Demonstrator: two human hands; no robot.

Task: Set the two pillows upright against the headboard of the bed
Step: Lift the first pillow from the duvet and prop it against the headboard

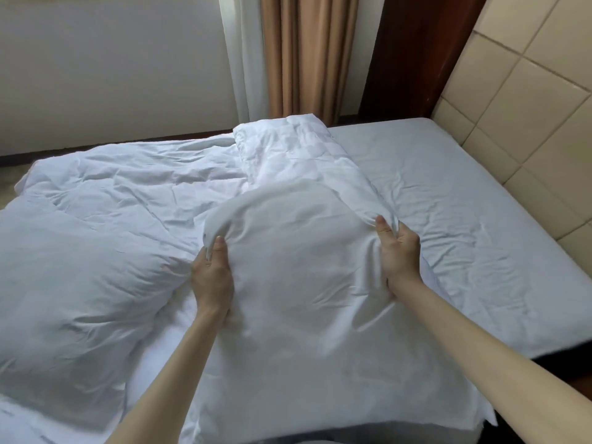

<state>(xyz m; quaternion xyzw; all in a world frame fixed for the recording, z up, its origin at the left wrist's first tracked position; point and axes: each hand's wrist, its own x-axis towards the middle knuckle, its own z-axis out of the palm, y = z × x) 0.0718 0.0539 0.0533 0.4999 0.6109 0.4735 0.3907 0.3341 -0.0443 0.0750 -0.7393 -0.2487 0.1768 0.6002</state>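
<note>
A white pillow (304, 283) is lifted in front of me, its far edge raised above the bed. My left hand (212, 277) grips its left edge and my right hand (398, 254) grips its right edge. A second white pillow (77, 283) lies flat on the bed to the left, touching the held one. The padded beige headboard (528, 116) rises along the bed's right side. No pillow leans on it.
A rumpled white duvet (153, 177) covers the far left of the bed, with a folded part (298, 155) behind the held pillow. Bare mattress sheet (464, 203) stretches toward the headboard. Brown and white curtains (301, 52) hang beyond the bed.
</note>
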